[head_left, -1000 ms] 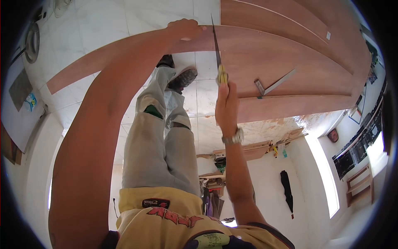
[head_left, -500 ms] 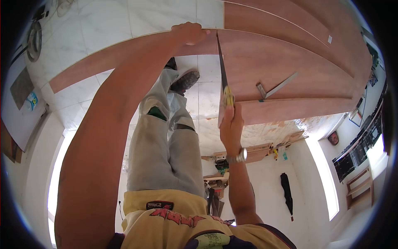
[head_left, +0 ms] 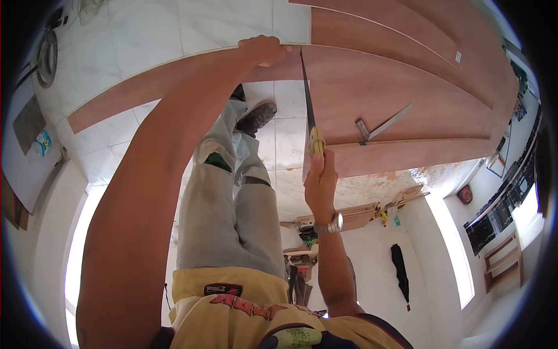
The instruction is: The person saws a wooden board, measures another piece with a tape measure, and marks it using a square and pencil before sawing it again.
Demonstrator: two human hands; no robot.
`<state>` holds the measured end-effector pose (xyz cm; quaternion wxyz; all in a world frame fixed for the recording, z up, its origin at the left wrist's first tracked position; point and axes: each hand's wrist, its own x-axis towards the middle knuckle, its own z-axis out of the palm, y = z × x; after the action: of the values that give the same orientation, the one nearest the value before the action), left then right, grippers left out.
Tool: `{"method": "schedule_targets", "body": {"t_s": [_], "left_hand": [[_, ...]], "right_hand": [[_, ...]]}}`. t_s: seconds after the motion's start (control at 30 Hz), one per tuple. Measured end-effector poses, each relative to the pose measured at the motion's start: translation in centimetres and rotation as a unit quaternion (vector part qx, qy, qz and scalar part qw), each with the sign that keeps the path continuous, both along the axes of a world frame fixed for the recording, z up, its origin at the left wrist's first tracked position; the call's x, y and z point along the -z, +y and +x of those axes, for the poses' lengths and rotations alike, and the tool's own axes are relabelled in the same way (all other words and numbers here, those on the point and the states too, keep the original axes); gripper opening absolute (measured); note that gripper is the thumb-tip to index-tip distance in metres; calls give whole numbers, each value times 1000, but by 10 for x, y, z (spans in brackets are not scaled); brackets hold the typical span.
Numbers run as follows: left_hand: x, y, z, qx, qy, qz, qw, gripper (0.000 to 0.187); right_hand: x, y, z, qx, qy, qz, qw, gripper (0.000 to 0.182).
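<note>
A handsaw (head_left: 308,96) with a dark blade and a yellow handle runs away from me, its far end at the edge of a reddish-brown plywood sheet (head_left: 401,81). My right hand (head_left: 321,183), with a watch on its wrist, is closed round the saw's handle. At the left of the blade, a long narrow strip of the plywood (head_left: 122,99) reaches out over the floor. My left hand (head_left: 264,51) grips the strip's far edge close to the blade, its fingers partly hidden. On the sheet to the right lies a try square (head_left: 386,123).
More plywood pieces (head_left: 378,29) lie at the top right. My legs (head_left: 229,209) stand below the strip on a tiled floor (head_left: 232,23). A white table (head_left: 29,157) stands at the far left. Boards and tools (head_left: 349,216) lie by the wall behind me.
My right hand and the saw's handle have come slightly back toward my body. My left hand keeps its hold on the strip. The whole view has shifted a little.
</note>
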<state>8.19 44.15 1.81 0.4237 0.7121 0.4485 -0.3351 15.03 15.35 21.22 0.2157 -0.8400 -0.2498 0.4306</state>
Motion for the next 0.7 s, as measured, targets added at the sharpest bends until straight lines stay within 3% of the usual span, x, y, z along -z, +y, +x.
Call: {"method": "schedule_targets", "body": {"t_s": [0.03,0.1,0.13,0.23,0.33,0.47,0.5,0.57,0.63,0.67,0.7], "left_hand": [[-2,-2,1,-3,4,-4,1000,63],[-2,-8,-2,-7,9,-9,1000,62],[-3,-9,-2,-9,6,-6,1000,62],[0,-7,1,-9,1,18,1000,61],[0,-14,-7,-6,4,-14,1000,62],[4,-8,-3,-7,-3,4,1000,63],[5,-8,-5,-8,1,4,1000,63],[3,-9,-3,2,4,5,1000,63],[-3,-13,-1,0,3,-15,1000,63],[-4,-6,-1,-4,3,-13,1000,63],[0,1,-2,-1,0,3,1000,63]], "right_hand": [[-16,-15,-3,33,32,-25,999,30],[15,9,2,6,6,-25,1000,30],[44,30,9,-8,-9,-22,1000,30],[168,123,27,-47,-119,132,983,31],[138,115,27,-48,-68,67,994,32],[-2,-20,-10,26,-1,-4,1000,26],[2,-19,-7,20,-2,7,1000,26],[18,-12,-3,17,-9,32,999,27],[110,57,17,-45,-63,23,997,29],[151,89,21,-48,-100,106,988,30],[165,103,21,-28,-91,117,989,31]]}}
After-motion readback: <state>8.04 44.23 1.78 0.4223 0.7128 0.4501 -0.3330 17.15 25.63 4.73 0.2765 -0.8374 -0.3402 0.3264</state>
